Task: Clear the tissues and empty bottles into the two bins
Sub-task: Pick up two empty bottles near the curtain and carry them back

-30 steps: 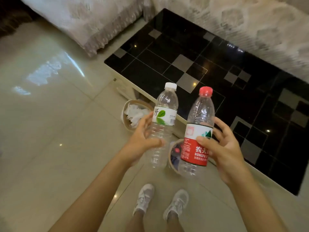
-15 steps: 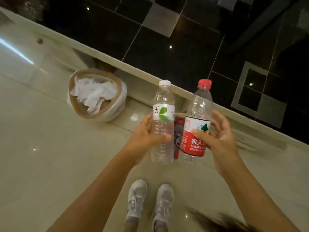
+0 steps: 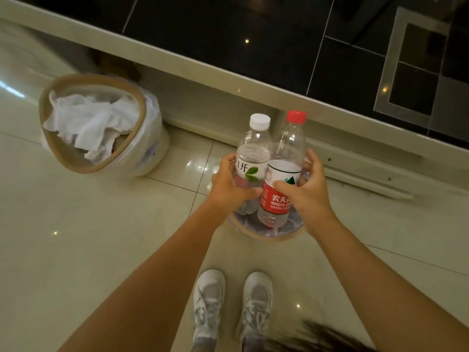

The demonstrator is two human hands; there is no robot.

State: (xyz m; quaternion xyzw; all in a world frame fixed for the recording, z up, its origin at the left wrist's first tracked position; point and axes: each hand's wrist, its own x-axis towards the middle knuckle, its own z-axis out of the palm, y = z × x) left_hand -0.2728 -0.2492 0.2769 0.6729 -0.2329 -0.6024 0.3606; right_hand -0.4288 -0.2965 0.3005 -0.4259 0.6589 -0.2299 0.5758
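Step in hand: dropping two empty bottles into the bottle bin. From how things lie, the tissue part looks done and the bottles are over their bin but not yet let go. Next move, as I judge it: loosen both grips together so the bottles fall inside the rim rather than tip out over it.

Left of frame, middle: tissue bin (image 3: 48, 138), tan-rimmed with a clear liner, standing on the tiled floor against the table's base. Contents: crumpled white tissues (image 3: 86, 123), heaped close to the rim. Nothing else can be made out inside.

Centre: left hand (image 3: 228, 185), fingers curled round the white-capped bottle (image 3: 253, 158), clear, green-leaf label, upright, looking empty.

Centre, just right: red-capped bottle (image 3: 286, 174), clear, red-and-white label, upright, pressed side by side against the first. Right hand (image 3: 304, 191) wraps it, thumb across the label, fingers behind.

Centre, below the hands: bottle bin (image 3: 269, 237), clear-walled with a tan rim, mostly hidden by hands and bottles. Both bottle bases sit at or within its mouth; whether they touch anything below, I cannot tell. Contents: clear plastic shapes and a red spot, probably other bottles.

Upper right: black glass-topped table (image 3: 342, 59), its pale edge running diagonally.

Lower centre: white sneakers (image 3: 231, 306) on the floor.
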